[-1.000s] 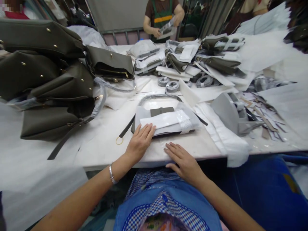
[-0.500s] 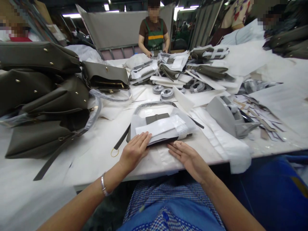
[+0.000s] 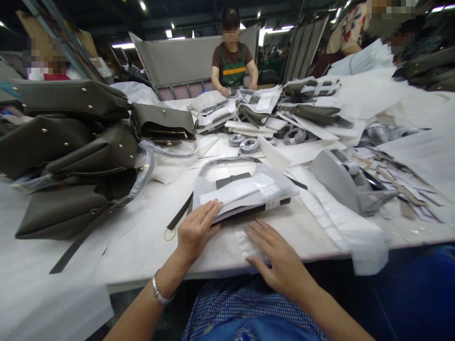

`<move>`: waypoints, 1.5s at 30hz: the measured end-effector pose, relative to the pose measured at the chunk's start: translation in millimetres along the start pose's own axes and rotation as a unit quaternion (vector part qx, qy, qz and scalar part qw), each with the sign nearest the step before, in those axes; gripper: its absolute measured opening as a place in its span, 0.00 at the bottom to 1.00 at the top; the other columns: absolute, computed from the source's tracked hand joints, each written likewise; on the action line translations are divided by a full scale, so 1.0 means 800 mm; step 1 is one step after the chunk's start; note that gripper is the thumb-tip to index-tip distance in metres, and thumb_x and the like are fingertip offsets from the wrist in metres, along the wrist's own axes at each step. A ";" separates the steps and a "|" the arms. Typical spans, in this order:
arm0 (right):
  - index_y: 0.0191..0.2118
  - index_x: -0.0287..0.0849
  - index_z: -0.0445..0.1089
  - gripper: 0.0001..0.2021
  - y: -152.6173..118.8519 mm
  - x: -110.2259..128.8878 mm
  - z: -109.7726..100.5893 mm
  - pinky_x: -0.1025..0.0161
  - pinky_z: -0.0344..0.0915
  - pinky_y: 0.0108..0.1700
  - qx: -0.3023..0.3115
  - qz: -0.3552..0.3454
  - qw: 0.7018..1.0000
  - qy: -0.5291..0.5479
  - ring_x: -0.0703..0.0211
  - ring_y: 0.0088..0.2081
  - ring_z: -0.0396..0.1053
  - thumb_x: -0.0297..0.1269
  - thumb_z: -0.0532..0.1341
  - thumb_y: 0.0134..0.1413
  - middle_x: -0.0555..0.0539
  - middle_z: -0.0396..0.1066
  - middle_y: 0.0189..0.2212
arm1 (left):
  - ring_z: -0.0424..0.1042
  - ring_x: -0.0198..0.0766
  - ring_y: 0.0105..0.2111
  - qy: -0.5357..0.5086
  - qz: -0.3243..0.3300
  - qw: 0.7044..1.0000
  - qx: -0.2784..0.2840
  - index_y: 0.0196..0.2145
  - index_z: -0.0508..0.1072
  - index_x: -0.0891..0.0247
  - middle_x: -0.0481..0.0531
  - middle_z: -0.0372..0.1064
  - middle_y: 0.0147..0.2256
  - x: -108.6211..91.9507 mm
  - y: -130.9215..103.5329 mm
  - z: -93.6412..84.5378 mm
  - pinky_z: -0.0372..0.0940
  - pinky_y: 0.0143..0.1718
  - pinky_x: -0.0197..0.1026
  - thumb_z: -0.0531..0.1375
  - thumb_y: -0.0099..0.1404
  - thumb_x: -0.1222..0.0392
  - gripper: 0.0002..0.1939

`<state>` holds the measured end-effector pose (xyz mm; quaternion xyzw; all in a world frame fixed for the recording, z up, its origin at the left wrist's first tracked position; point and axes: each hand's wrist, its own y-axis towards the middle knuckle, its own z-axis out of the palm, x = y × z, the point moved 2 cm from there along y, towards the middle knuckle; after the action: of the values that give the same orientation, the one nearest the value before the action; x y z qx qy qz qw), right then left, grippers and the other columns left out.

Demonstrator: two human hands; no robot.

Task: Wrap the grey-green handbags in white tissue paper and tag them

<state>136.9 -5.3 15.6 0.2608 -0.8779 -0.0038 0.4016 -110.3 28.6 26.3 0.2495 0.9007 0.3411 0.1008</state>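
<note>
- Flat dark olive bag wrapped in white paper (image 3: 245,193): mid-frame, long axis left-right, right end slightly higher.
- Left hand (image 3: 195,233) nearer, grasping lower-left edge; bag extends rightward.
- Right hand (image 3: 280,265) unclenched, below bag, apart.

The near left corner of the wrapped bag (image 3: 245,192) is hidden by the left hand (image 3: 197,229), and the right hand (image 3: 280,258) covers part of some clear film (image 3: 245,244). Stacked dark bags (image 3: 57,142) run off the left edge, the counter (image 3: 419,232) off the right. What the co-worker (image 3: 233,64) handles is too small to tell.
</note>
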 end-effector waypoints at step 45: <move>0.38 0.39 0.77 0.16 0.314 -0.043 0.012 0.65 0.66 0.39 0.109 0.188 0.938 -0.271 0.54 0.40 0.76 0.48 0.60 0.61 0.42 0.79 0.35 | 0.72 0.40 0.54 -0.062 0.064 0.995 -0.048 0.56 0.71 0.63 0.51 0.73 0.55 -0.033 -0.030 -0.010 0.70 0.56 0.44 0.53 0.74 0.65 0.16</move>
<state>34.5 225.7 39.1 0.1226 -0.9815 0.0964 0.1112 -99.6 -4.8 16.9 0.3226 0.8573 0.3736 0.1461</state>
